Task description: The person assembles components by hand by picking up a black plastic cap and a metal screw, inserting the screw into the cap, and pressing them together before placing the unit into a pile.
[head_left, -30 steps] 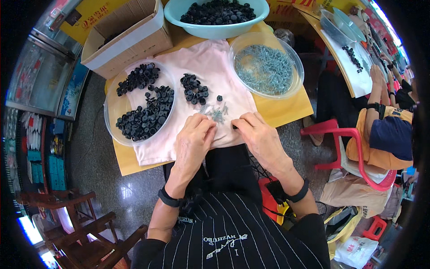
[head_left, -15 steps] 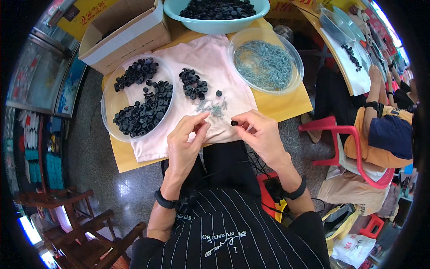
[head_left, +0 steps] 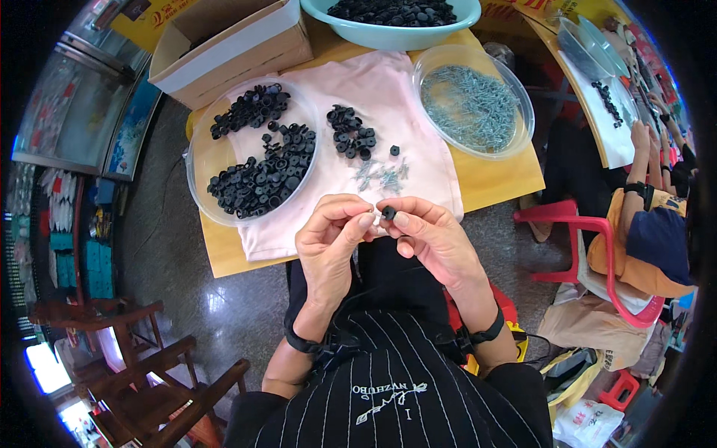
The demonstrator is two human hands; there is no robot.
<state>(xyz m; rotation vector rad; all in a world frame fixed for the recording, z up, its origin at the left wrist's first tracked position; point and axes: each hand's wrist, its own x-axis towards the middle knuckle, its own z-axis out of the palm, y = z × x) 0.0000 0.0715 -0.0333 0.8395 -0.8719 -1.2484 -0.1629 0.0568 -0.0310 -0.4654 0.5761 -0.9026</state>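
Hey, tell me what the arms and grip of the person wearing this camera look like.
The left grip and right grip are ordinary bare hands, no gloves. Each forearm wears a plain black band, left band and right band. Higher up, the forearms disappear into a black left sleeve and a matching right sleeve.

Just beyond the grip of the right hand, I see loose screws on a cloth over the table. A heap of caps sits past them, leftward. Beyond the grip, left, is a tub of caps; right, a tub of screws; straight beyond, a basin beside a box.
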